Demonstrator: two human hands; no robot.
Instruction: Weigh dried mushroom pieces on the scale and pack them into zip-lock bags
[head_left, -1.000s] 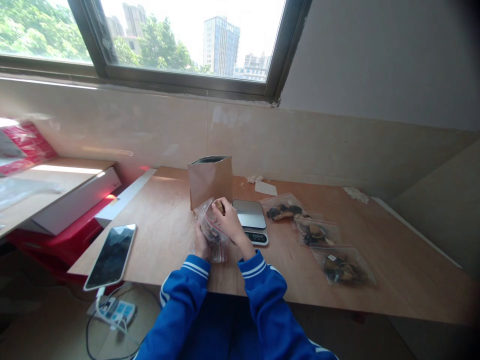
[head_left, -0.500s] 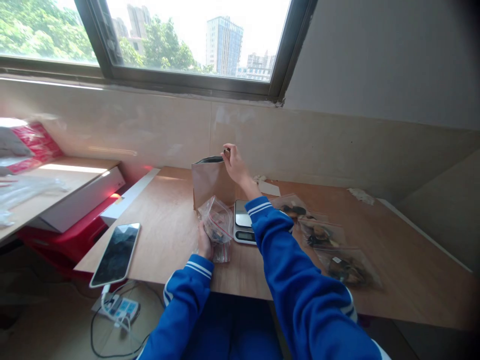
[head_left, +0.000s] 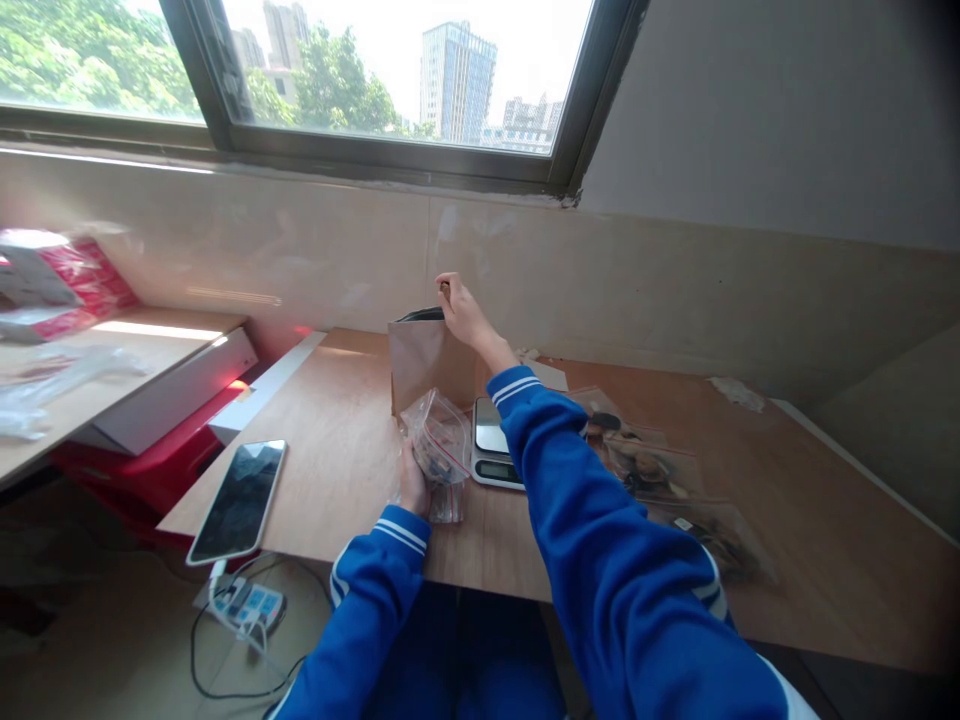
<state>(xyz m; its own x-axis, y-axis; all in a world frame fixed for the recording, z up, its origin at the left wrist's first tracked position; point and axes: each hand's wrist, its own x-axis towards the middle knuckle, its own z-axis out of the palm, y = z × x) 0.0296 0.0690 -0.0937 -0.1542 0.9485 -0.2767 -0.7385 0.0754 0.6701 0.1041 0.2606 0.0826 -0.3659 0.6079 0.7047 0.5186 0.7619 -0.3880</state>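
Right hand [head_left: 463,315]: pinches half-hidden brown piece [head_left: 445,291] | Left hand [head_left: 413,482]: grips bag [head_left: 441,425], contents [head_left: 442,464] unclear

Bright daylight from an overexposed window [head_left: 390,75], sunlit strip across the left table [head_left: 161,327], dim floor [head_left: 135,620], dark upper-right corner

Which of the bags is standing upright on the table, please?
The brown bag by the right hand: it stands open, while a clear bag is in the left hand and others at right lie flat.

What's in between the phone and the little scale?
In the head view, the left hand, holding a clear plastic bag, is between the phone and the scale. The brown paper bag stands farther back.
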